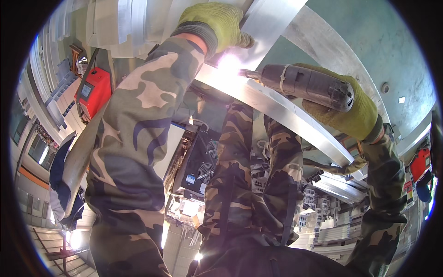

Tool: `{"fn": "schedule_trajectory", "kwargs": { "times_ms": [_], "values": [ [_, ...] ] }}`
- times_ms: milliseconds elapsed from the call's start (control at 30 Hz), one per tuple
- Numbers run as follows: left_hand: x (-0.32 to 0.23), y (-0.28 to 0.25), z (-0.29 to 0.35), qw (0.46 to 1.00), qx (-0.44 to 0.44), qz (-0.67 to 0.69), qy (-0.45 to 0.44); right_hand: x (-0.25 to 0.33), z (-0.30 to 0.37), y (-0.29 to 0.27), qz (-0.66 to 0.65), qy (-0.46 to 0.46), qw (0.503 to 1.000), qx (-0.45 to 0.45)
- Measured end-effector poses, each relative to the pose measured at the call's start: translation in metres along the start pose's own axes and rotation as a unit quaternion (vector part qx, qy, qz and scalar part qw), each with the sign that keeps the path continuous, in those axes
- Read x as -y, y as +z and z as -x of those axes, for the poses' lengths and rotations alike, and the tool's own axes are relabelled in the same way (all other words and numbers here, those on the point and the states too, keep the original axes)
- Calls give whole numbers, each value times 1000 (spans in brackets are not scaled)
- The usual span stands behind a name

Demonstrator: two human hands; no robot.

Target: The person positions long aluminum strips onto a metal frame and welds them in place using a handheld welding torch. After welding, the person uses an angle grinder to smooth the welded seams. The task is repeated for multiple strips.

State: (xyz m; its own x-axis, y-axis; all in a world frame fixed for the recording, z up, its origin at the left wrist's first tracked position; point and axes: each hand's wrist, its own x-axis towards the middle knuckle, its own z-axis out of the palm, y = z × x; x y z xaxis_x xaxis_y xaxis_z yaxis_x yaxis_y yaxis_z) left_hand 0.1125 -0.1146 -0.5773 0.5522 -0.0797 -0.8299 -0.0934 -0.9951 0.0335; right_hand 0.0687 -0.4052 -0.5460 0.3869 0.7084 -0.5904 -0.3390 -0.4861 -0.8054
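Observation:
My right hand [357,108], in a yellow-green glove, is wrapped round a dark handheld welding gun [309,85]. The gun's narrow tip points left at a silver metal bar [293,113], and a blinding white-violet glow covers the spot where they meet. My left hand [214,25], gloved alike with a dark cuff, bears on a wide silver metal profile [265,32] just above the glow. One fingertip sticks out to the right; its other fingers are mostly hidden behind the hand, apparently curled over the profile. Glare hides the joint between bar and profile.
A curved grey metal rim [330,39] runs behind the gun. Long pale profiles [131,21] lie at the far left. A red machine with a small screen [94,92] stands left of my left forearm. A dark unit with round fans [198,159] stands beside my legs.

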Motion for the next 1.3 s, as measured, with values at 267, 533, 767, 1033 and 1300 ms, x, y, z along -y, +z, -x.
{"fn": "schedule_trajectory", "kwargs": {
  "times_ms": [267, 533, 767, 1033, 1300],
  "values": [
    [0, 0, -2, 1000, -20, 2, 18, 1, 7, -4, 2, 6, 1000, -11],
    [-1, -3, 1, 1000, -11, -4, 9, -3, 9, -5, -5, 2, 1000, -18],
    [1, 4, -2, 999, -31, -21, 18, -7, 13, -3, -2, 2, 999, -35],
    [5, 1, 3, 1000, -21, -23, 0, -5, 11, 2, -46, 2, 998, -36],
    [2, 7, -7, 1000, -23, -1, 8, -12, 18, 1, -6, -30, 998, -56]
  ]
}}
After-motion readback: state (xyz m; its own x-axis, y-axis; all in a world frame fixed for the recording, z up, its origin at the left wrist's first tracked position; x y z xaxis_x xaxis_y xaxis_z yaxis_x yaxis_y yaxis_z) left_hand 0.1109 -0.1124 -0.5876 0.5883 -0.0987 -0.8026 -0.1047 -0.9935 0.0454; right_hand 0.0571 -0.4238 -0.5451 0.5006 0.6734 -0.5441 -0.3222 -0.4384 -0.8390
